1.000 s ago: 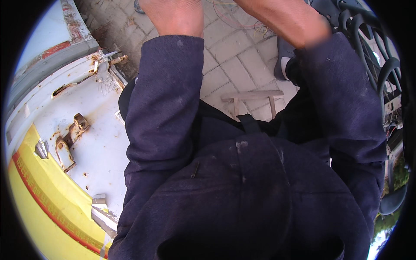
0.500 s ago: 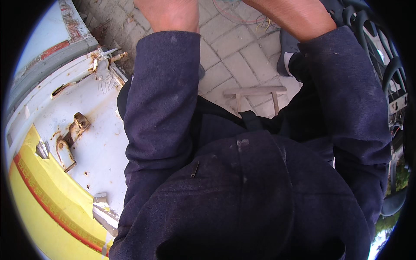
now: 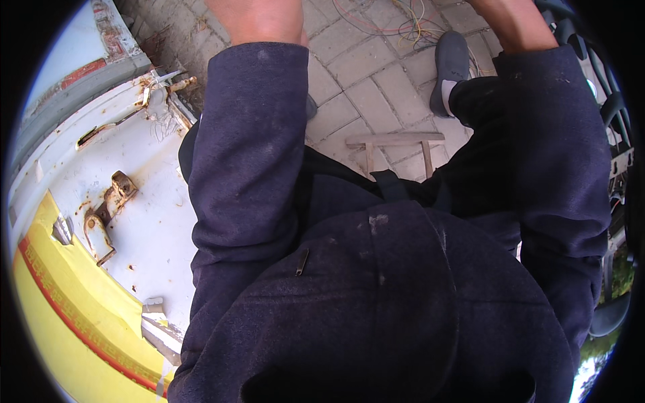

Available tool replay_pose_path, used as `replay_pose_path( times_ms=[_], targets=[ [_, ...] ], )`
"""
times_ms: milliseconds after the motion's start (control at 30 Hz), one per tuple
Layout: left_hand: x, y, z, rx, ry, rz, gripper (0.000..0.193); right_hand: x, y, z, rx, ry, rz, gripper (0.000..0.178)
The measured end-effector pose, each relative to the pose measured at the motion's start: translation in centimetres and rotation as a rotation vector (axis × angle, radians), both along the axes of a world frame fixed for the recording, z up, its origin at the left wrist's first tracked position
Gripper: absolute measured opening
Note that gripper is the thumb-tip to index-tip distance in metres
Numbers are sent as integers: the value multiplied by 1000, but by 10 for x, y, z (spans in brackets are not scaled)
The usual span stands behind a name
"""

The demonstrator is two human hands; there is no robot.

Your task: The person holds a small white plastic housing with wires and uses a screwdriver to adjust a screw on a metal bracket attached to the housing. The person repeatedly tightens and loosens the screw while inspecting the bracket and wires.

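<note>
My left hand (image 3: 259, 19) reaches past the top edge of the picture, with only the wrist and the heel of the hand showing above the dark sleeve cuff. Its fingers are outside the frame, so what it holds or touches is hidden. At the upper right, my right hand (image 3: 519, 21) is cut off in the same way, its wrist coming out of the other sleeve. Nearest to it in view are a grey shoe (image 3: 451, 57) on my foot and a tangle of thin red and yellow wires (image 3: 418, 30) on the paving.
A low wooden stool frame (image 3: 396, 140) stands between my legs on the brick paving (image 3: 373, 101). To my left is a white metal panel (image 3: 158, 221) with a rusty latch (image 3: 111, 201) and a yellow sheet (image 3: 80, 302). Dark bicycle-like parts (image 3: 613, 107) crowd the right edge.
My right forearm has swung to the right, away from the left one, uncovering more of the shoe and the wires. The left arm has barely shifted.
</note>
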State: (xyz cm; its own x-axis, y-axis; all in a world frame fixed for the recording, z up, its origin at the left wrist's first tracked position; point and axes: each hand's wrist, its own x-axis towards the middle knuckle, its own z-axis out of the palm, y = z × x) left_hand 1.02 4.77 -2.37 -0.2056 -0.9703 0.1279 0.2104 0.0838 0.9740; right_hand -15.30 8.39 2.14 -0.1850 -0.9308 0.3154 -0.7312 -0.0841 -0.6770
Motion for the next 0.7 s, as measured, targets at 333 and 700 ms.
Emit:
replay_pose_path(
  times_ms=[333, 700],
  targets=[
    [11, -9, -2, 95, -36, 3, 30, -1, 9, 14, -11, -233, -80, 9],
    [11, -10, 2, 210, 105, -85, 32, -23, -4, -4, 121, -377, 32, 12]
  ],
)
